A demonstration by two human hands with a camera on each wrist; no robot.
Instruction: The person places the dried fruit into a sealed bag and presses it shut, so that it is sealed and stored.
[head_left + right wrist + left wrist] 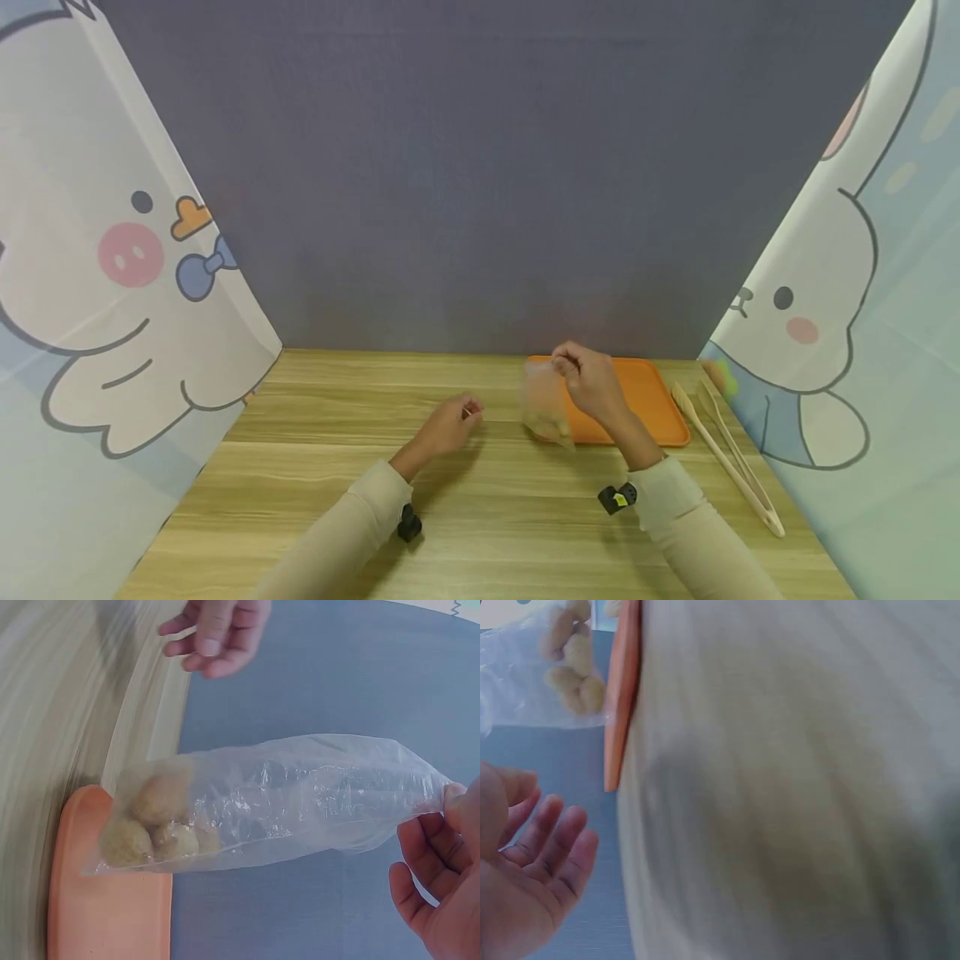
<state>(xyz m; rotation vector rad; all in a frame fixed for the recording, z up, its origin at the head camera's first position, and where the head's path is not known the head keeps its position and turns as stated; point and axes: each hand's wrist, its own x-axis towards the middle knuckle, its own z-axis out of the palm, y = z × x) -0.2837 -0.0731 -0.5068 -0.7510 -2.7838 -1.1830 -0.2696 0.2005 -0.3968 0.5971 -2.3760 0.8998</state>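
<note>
My right hand (592,383) pinches the top of a clear plastic bag (542,387) between thumb and fingers. Tan, lumpy pieces that look like unshelled peanuts (161,825) are gathered at the bag's bottom. The bag hangs over the left part of an orange tray (630,400). To the left of the bag, my left hand (452,423) is held above the table, its fingers loosely bent and holding nothing. The left wrist view has the peanuts (577,660) beyond that hand's fingertips (583,844).
Long wooden tongs (731,454) lie on the table right of the tray. A dark grey panel (450,183) stands behind the wood-grain table (337,467). Cartoon-printed curtains (67,208) close off both sides.
</note>
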